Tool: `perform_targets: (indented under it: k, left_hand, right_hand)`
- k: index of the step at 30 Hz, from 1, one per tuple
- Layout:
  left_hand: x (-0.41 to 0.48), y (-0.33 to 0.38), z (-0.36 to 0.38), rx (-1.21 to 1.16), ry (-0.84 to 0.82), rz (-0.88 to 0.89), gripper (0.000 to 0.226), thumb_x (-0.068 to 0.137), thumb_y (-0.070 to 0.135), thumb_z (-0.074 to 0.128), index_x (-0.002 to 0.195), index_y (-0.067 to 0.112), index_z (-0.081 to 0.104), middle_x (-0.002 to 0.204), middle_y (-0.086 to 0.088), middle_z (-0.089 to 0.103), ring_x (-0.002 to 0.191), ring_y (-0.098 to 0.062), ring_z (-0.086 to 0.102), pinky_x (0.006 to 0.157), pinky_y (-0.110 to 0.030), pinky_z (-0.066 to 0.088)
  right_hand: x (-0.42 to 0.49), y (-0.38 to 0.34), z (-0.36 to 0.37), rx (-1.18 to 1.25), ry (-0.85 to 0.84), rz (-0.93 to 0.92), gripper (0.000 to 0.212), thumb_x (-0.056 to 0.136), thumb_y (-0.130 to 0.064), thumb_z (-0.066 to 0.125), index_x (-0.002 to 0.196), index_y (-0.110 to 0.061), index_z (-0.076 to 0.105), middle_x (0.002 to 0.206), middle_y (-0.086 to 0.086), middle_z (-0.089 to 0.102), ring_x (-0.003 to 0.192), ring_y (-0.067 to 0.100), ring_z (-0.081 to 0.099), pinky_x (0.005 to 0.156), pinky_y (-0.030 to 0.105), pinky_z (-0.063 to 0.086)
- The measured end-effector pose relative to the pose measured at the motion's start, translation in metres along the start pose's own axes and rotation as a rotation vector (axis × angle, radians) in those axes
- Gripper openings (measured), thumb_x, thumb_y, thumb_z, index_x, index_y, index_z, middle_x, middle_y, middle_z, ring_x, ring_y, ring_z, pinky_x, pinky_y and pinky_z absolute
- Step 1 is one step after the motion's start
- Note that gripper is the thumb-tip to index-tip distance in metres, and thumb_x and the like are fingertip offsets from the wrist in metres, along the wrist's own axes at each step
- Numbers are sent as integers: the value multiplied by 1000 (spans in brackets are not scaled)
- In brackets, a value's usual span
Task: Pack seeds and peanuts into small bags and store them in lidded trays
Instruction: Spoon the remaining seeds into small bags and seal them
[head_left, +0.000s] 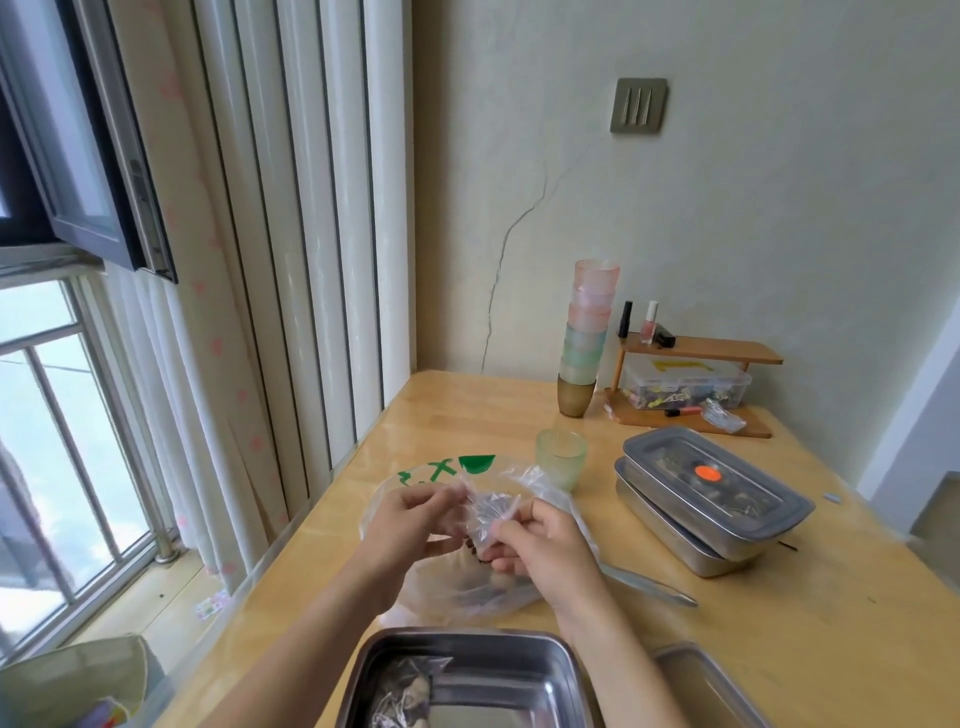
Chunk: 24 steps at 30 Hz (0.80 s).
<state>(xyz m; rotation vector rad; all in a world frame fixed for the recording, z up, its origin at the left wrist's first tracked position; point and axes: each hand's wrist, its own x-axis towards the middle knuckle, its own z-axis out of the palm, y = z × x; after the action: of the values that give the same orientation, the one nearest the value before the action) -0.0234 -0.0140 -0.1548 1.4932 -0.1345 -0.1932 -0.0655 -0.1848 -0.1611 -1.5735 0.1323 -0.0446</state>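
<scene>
Step in hand: I am closing off the small clear plastic bag (485, 519), which I am holding above the large clear plastic bag with green print (447, 470) lying on the wooden tabletop (779, 623).
Left hand (410, 525): its fingers are pinching the small bag's upper left edge, closed on the film.
Right hand (540, 545): its fingers are curling shut around the bag's neck and lower side.
Contents: something dark is showing through the film; I cannot tell seeds from peanuts.
Doing it well: I am judging it best to keep the neck pinched high, twist above the contents, and hold the load low so nothing spills.
Destination: the open stainless steel tray (519, 660) is sitting nearest me, one filled bag (405, 691) already lying inside.
Done trays: two lidded steel trays (711, 493) are stacked on my right.
</scene>
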Motion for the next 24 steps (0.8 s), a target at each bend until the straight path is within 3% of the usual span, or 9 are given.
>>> perform_targets:
  k: [4, 7, 10, 14, 16, 19, 22, 24]
  left_hand:
    - [4, -3, 0, -67, 63, -58, 28, 101, 28, 64, 97, 1, 73, 73, -9, 68, 68, -21, 68, 70, -33, 61]
    - [5, -6, -1, -40, 78, -57, 31, 102, 29, 63, 92, 2, 72, 75, -11, 70, 69, -23, 70, 72, -35, 62]
    - [5, -9, -1, -19, 93, -61, 32, 103, 30, 61, 88, 3, 71, 75, -12, 70, 68, -22, 70, 75, -38, 62]
    - [5, -11, -3, -7, 135, -73, 32, 105, 27, 58, 91, 1, 70, 74, -10, 70, 65, -18, 69, 72, -34, 62]
    - [5, -13, -1, 72, 178, -27, 24, 103, 26, 61, 101, 3, 68, 86, -8, 71, 70, -16, 71, 72, -31, 63]
    - [4, -18, 1, 429, 379, 152, 27, 92, 33, 74, 108, 17, 59, 101, 2, 64, 87, -11, 65, 76, -28, 57]
    - [0, -15, 7, 555, 465, 354, 13, 90, 29, 74, 92, 22, 63, 91, 6, 62, 83, -6, 58, 70, -23, 46]
    - [-4, -10, 11, 497, 331, 319, 16, 94, 30, 70, 83, 19, 67, 76, 2, 67, 71, -11, 62, 67, -29, 52]
  right_hand:
    - [1, 2, 2, 19, 35, -7, 19, 96, -12, 69, 82, -7, 58, 69, 9, 70, 66, 19, 63, 67, 29, 53]
    - [1, 2, 3, 68, 44, -24, 26, 94, -13, 73, 78, -11, 52, 70, 11, 66, 67, 21, 61, 69, 33, 51]
    - [2, 4, 5, 149, 34, 11, 22, 92, -13, 77, 91, -9, 55, 71, 8, 66, 60, 17, 57, 58, 26, 48]
    - [1, 3, 5, 282, 22, 83, 7, 96, -9, 71, 96, -3, 70, 77, 7, 68, 65, 16, 59, 62, 26, 53]
    - [1, 3, 5, 280, 34, 87, 8, 97, -8, 71, 93, -2, 71, 78, 9, 69, 66, 16, 62, 63, 25, 56]
    - [3, 8, 4, 175, 76, 75, 10, 95, -11, 74, 92, -2, 75, 75, 8, 72, 64, 13, 64, 64, 26, 57]
    - [4, 10, 4, 59, 108, 34, 10, 94, -12, 74, 89, -3, 76, 69, 5, 71, 61, 13, 63, 62, 26, 54]
    - [4, 10, 5, -26, 119, -19, 12, 94, -13, 74, 87, -4, 75, 66, 5, 72, 60, 12, 64, 61, 26, 52]
